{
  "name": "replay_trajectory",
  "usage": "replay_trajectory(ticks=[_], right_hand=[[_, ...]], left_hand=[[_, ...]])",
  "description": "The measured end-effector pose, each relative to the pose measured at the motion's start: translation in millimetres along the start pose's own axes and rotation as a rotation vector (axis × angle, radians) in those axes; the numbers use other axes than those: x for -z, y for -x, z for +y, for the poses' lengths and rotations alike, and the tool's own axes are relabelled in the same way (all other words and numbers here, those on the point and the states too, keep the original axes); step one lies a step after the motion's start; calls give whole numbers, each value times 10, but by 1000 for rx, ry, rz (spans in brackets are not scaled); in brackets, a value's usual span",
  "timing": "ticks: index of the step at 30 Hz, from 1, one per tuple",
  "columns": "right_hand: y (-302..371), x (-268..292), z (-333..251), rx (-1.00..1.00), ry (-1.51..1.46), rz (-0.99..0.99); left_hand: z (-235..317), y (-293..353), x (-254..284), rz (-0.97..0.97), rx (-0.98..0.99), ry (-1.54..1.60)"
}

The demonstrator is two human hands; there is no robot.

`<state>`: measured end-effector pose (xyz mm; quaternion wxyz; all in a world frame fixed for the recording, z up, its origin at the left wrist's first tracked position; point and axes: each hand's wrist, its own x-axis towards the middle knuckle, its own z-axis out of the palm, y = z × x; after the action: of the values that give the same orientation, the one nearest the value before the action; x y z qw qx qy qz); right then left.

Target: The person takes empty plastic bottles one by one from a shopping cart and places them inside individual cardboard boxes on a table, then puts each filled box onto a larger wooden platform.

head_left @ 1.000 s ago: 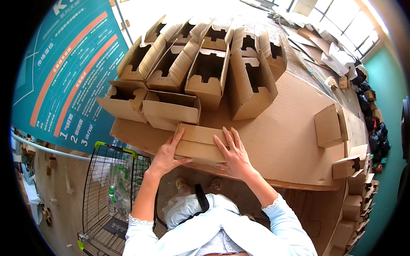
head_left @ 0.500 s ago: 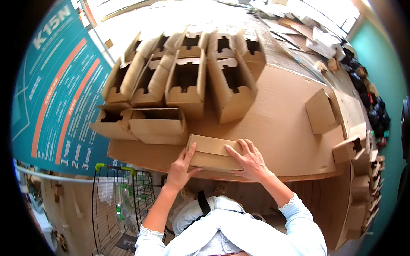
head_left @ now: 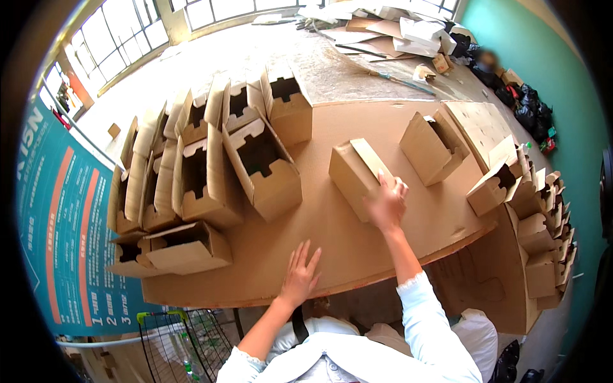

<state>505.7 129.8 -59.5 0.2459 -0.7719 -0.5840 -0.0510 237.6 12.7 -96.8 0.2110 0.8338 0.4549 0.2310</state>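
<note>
A brown cardboard box (head_left: 352, 175) with its top flaps folded over stands in the middle of the cardboard-covered table, set at a slant. My right hand (head_left: 387, 203) grips its near end, fingers bent over the top; part of this hand is blurred. Nearer the front edge, my left hand (head_left: 300, 274) is empty, its fingers spread just over the tabletop (head_left: 345, 255). To the right of the held box is an open-topped cardboard box (head_left: 429, 150). Several more open boxes (head_left: 258, 163) are grouped upright on the left, with a low open box (head_left: 191, 249) in front of them.
Many cardboard boxes (head_left: 539, 242) are stacked beyond the table's right end. A wire cart (head_left: 185, 345) with plastic bottles stands below the left front edge, near a teal printed banner (head_left: 70, 236). A broom (head_left: 396, 82) lies on the floor behind, near flattened cardboard (head_left: 377, 38) and black bags (head_left: 530, 108).
The closed box has gone from the front edge, between both hands, to the table's middle right under my right hand. My left hand has let go of it. The view has shifted to the right.
</note>
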Motion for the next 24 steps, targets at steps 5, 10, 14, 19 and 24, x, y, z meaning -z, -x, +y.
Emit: replay_trajectory(ticks=[5,10,14,19,24], right_hand=[[-1202,-875,-480,-100,85,-3],[-2219,-1899,-821,-130,24,-80],[-2760,-1936,-1112,104,-95,-314],[-2771,-1658,-704,256,-627,53],[-2399,-17,386,20,197,341]], left_hand=[[-284,579,-220,-106,216,-158],[-308,598,-302,-113,208,-224],[-304,563,-248,-113,224,-228],[-370,532,-246,-105,227,-281],[-440,581,-260,-107,223,-367]])
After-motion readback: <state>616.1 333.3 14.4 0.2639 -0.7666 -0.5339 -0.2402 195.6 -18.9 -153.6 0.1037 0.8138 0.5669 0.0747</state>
